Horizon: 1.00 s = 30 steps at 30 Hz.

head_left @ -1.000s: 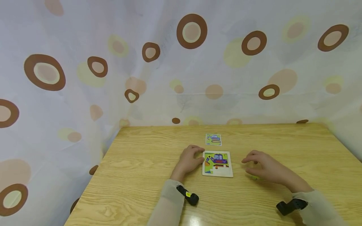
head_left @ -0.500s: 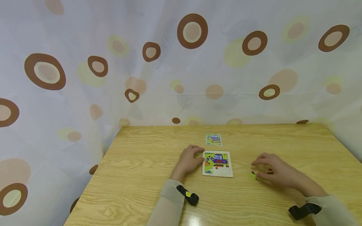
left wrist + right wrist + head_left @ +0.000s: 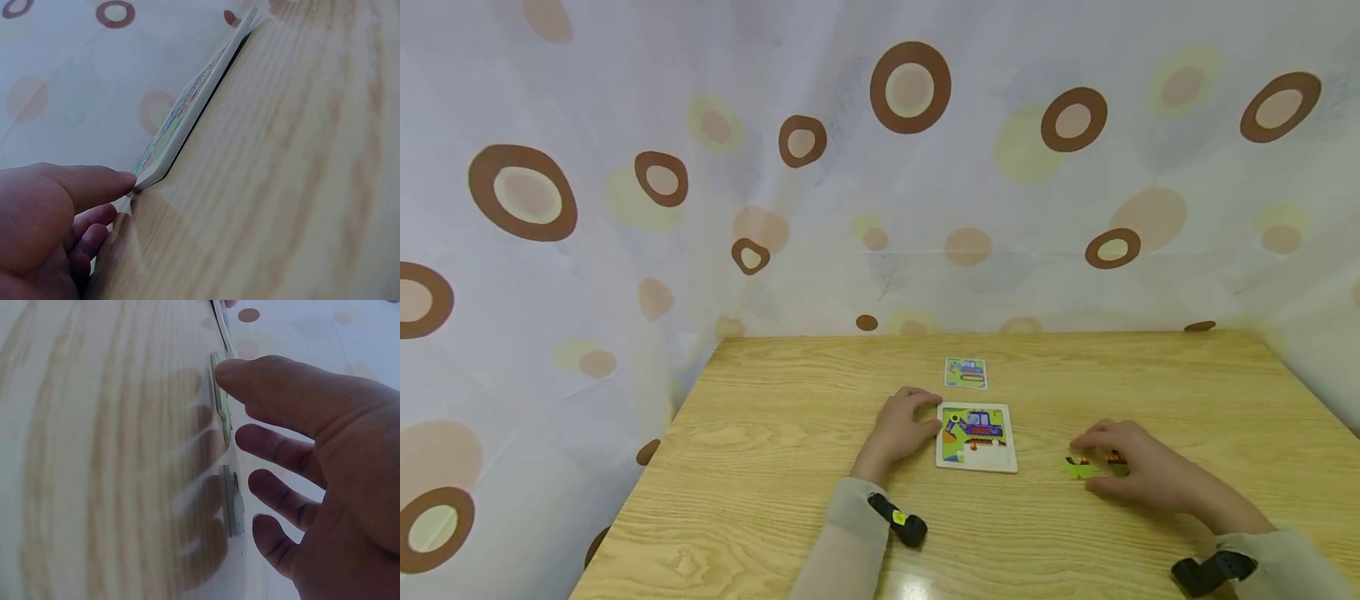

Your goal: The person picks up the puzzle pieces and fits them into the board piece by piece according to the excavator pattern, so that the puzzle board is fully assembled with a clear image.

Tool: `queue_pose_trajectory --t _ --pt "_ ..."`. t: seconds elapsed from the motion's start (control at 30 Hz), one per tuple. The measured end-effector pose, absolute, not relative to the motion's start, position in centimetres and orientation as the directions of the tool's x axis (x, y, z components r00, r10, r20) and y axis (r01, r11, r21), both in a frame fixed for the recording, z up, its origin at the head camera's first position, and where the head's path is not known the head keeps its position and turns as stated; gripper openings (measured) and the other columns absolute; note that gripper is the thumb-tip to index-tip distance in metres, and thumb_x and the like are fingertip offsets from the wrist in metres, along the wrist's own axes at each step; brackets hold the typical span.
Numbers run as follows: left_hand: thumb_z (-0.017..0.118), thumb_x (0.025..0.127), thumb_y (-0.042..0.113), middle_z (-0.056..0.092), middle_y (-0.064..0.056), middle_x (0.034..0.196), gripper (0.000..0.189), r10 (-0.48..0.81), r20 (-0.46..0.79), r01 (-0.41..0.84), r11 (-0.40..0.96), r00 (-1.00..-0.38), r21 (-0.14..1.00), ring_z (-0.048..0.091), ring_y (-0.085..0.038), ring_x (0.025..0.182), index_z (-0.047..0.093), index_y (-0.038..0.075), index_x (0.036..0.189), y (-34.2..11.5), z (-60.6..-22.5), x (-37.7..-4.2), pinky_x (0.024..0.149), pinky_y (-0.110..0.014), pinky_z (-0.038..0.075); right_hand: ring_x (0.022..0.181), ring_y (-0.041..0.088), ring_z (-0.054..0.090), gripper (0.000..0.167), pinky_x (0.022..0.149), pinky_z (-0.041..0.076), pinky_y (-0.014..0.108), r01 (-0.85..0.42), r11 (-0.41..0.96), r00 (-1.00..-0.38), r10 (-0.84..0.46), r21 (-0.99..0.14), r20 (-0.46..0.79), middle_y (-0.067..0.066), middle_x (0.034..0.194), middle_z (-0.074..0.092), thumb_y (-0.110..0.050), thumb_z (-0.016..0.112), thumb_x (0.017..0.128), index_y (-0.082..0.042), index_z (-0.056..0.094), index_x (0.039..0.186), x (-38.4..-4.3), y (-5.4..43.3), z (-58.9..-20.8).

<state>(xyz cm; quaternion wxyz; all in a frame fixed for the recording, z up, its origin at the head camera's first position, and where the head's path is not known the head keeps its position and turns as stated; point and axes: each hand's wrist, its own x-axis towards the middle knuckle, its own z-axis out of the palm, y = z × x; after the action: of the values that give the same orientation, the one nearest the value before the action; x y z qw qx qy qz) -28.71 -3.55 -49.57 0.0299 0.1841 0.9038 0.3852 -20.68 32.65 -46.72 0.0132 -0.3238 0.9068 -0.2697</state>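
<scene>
A square jigsaw board point(image 3: 988, 458) with a white frame lies flat on the table. Several pieces in it form a blue excavator on green; its lower right part shows bare white. At its left edge is my left hand point(image 3: 904, 427), the thumb point(image 3: 119, 180) touching the near corner in the left wrist view. My right hand point(image 3: 1150, 475) hovers low at the right, thumb and fingers spread apart above two loose jigsaw pieces. One green piece point(image 3: 1078, 471) lies by the fingertips; the other piece point(image 3: 1116, 458) is partly hidden beneath the hand. Nothing is pinched.
Behind the board lies a small picture card point(image 3: 966, 374) of the same excavator. The wooden table point(image 3: 760, 433) ends at a hanging cloth point(image 3: 925, 192) with brown rings, at the back and the sides.
My right hand has moved right and a little towards me, uncovering the two loose pieces. My left hand and the board stay in place.
</scene>
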Motion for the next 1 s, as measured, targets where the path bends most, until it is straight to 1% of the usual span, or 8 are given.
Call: queue_pose_trajectory --t 0.07,0.17,0.4,0.47,0.77,1.0 --pt "0.068 0.093 0.021 0.053 -0.006 0.134 0.035 0.356 0.085 0.308 0.637 -0.930 0.706 0.046 -0.028 0.128 0.067 0.016 0.128 -3.5 -49.6 -28.7 0.108 -0.046 0.034 0.096 0.012 0.056 0.041 0.074 0.050 0.032 -0.596 0.635 -0.778 -0.607 -0.491 0.159 -0.009 0.110 0.061 -0.032 0.075 0.089 -0.011 0.066 0.123 -20.8 32.7 -46.9" --pt "0.068 0.093 0.021 0.054 -0.006 0.134 0.034 0.359 0.087 0.313 0.640 -0.929 0.702 0.046 -0.029 0.127 0.067 0.015 0.127 -3.6 -49.7 -28.7 0.108 -0.045 0.034 0.094 0.010 0.057 0.038 0.074 0.051 0.031 -0.605 0.610 -0.765 -0.623 -0.511 0.163 -0.009 0.109 0.062 -0.029 0.075 0.089 -0.009 0.067 0.121 -21.0 32.8 -47.0" --pt "0.068 0.094 0.021 0.053 -0.006 0.134 0.034 0.356 0.090 0.313 0.639 -0.930 0.702 0.046 -0.028 0.127 0.067 0.016 0.127 -3.5 -49.8 -28.8 0.108 -0.045 0.034 0.092 0.007 0.058 0.031 0.073 0.052 0.030 -0.624 0.596 -0.752 -0.633 -0.505 0.183 -0.009 0.106 0.065 -0.021 0.075 0.089 -0.009 0.069 0.117 -21.0 32.7 -47.1" --pt "0.068 0.093 0.021 0.053 -0.006 0.133 0.034 0.356 0.094 0.315 0.636 -0.930 0.705 0.047 -0.028 0.127 0.067 0.016 0.127 -3.6 -49.8 -28.7 0.108 -0.045 0.034 0.092 0.007 0.058 0.031 0.072 0.052 0.029 -0.621 0.598 -0.755 -0.630 -0.506 0.182 -0.009 0.106 0.065 -0.020 0.075 0.089 -0.008 0.069 0.117 -21.0 32.6 -47.1" --pt "0.069 0.093 0.021 0.054 -0.005 0.132 0.034 0.347 0.097 0.311 0.636 -0.933 0.706 0.047 -0.029 0.126 0.068 0.016 0.126 -3.5 -49.7 -28.7 0.108 -0.045 0.034 0.092 0.007 0.057 0.037 0.072 0.052 0.029 -0.554 0.618 -0.790 -0.602 -0.558 0.118 -0.007 0.106 0.063 -0.023 0.074 0.090 -0.003 0.067 0.121 -21.0 32.0 -46.6" --pt "0.069 0.093 0.021 0.054 -0.004 0.132 0.034 0.350 0.097 0.312 0.633 -0.932 0.709 0.047 -0.028 0.126 0.068 0.016 0.127 -3.5 -49.8 -28.8 0.108 -0.045 0.035 0.084 0.006 0.052 0.035 0.065 0.046 0.026 -0.545 0.613 -0.797 -0.590 -0.572 0.126 -0.005 0.107 0.060 -0.022 0.073 0.091 -0.007 0.067 0.122 -20.8 31.3 -46.1"
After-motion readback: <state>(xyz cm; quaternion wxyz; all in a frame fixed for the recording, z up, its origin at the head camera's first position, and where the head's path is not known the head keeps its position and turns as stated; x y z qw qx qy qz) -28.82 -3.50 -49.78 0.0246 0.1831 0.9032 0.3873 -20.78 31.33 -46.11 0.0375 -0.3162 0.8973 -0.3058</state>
